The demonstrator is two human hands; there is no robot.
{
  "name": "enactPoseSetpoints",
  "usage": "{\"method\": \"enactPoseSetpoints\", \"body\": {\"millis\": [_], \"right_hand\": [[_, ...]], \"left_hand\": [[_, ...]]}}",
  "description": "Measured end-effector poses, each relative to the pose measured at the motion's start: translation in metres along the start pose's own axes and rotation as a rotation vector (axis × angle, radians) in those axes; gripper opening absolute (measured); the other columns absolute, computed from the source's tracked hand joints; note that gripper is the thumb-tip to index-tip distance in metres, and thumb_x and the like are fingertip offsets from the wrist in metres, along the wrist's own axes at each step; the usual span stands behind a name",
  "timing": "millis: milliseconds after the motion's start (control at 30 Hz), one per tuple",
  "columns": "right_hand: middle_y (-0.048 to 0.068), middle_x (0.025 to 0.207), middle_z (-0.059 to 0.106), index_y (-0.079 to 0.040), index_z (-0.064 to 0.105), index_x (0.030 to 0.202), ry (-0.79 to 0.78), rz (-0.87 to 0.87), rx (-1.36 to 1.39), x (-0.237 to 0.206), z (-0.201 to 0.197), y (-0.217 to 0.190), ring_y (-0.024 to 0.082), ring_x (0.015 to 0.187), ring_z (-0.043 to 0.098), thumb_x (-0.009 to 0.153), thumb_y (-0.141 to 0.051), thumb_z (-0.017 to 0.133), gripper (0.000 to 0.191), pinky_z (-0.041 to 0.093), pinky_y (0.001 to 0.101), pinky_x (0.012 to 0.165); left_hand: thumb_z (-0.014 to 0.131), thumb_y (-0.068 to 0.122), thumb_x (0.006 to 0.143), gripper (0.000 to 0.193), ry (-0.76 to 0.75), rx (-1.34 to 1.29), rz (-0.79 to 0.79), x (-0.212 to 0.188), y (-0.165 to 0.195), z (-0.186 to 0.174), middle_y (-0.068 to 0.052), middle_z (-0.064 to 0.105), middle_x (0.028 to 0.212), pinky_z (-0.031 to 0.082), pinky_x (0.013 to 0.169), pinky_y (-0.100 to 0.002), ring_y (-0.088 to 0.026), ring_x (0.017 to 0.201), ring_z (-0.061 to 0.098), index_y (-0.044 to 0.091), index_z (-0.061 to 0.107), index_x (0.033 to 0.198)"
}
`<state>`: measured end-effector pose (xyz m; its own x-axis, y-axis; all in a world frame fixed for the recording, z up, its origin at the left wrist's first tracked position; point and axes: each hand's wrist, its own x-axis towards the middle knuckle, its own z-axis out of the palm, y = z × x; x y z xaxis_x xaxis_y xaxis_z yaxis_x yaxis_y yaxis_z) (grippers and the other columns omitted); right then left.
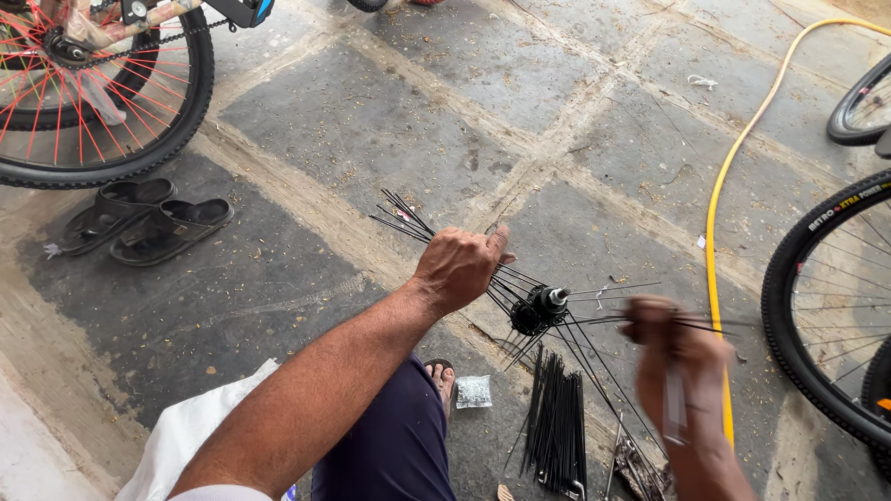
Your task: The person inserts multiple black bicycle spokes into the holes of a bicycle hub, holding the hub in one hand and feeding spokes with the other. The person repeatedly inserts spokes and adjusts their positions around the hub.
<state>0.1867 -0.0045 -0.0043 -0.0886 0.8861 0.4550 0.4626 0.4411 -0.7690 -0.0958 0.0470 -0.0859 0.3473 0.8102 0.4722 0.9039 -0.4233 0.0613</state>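
My left hand (459, 264) is closed around a fan of black spokes (401, 215) that spread up and to the left from a black hub (538, 306), held just above the stone floor (390, 121). My right hand (673, 348), blurred, pinches a thin spoke (640, 321) that runs back toward the hub; the fingers are narrow on it, though the blur hides how tightly. More spokes hang loose from the hub, down and to the right.

Below the hub, a bundle of spare spokes (557, 427) lies on the floor, with a small clear bag (473, 391) beside it and my sandalled foot (441, 378) just left of that. A white sack (186, 431) lies under my left arm.

A yellow hose (719, 199) curves across the slabs on the right, passing behind my right hand. Beyond it stands a black tyre (789, 306) at the frame's right edge, with part of another wheel (858, 107) above. At top left, a wheel with red spokes (102, 83) rests on the floor, and a pair of dark sandals (144, 218) lies just below it, well apart from the hub.
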Motion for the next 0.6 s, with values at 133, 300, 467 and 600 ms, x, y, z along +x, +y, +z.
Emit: {"method": "enactPoseSetpoints", "body": {"millis": [133, 300, 467, 600], "right_hand": [[0.016, 0.094, 0.072, 0.006, 0.062, 0.118, 0.161, 0.009, 0.038, -0.019, -0.041, -0.028, 0.020, 0.084, 0.074, 0.121, -0.027, 0.052, 0.034, 0.062, 0.0349, 0.081], [0.017, 0.095, 0.071, 0.004, 0.060, 0.125, 0.127, 0.048, -0.002, -0.038, -0.050, -0.062, 0.023, 0.085, 0.074, 0.119, -0.020, 0.051, 0.026, 0.062, 0.0365, 0.083], [0.014, 0.099, 0.072, 0.001, 0.061, 0.120, 0.101, 0.119, 0.147, -0.042, -0.022, -0.068, 0.022, 0.086, 0.074, 0.114, -0.019, 0.051, 0.024, 0.063, 0.0354, 0.078], [0.013, 0.095, 0.075, 0.002, 0.062, 0.115, 0.059, 0.139, -0.017, -0.044, 0.006, -0.052, 0.021, 0.080, 0.074, 0.109, -0.018, 0.052, 0.023, 0.061, 0.0345, 0.073]], "left_hand": [[0.046, 0.039, 0.107, 0.051, 0.002, 0.019, -0.011, 0.001, -0.002, 0.001, 0.001, 0.055, 0.049, 0.043, 0.041, -0.033, -0.010, 0.036, 0.046, -0.002, 0.064, 0.131], [0.046, 0.038, 0.108, 0.051, 0.002, -0.020, -0.003, 0.000, -0.001, 0.004, 0.000, 0.057, 0.050, 0.043, 0.041, -0.033, -0.011, 0.036, 0.046, -0.004, 0.063, 0.131], [0.046, 0.038, 0.109, 0.049, 0.027, -0.012, 0.002, 0.001, 0.002, 0.004, 0.002, 0.054, 0.050, 0.039, 0.039, -0.031, -0.009, 0.036, 0.042, -0.003, 0.064, 0.129], [0.043, 0.038, 0.116, 0.043, -0.120, -0.007, -0.049, 0.002, 0.003, 0.003, 0.005, 0.050, 0.053, 0.036, 0.040, -0.031, -0.008, 0.040, 0.038, 0.003, 0.067, 0.117]]}}
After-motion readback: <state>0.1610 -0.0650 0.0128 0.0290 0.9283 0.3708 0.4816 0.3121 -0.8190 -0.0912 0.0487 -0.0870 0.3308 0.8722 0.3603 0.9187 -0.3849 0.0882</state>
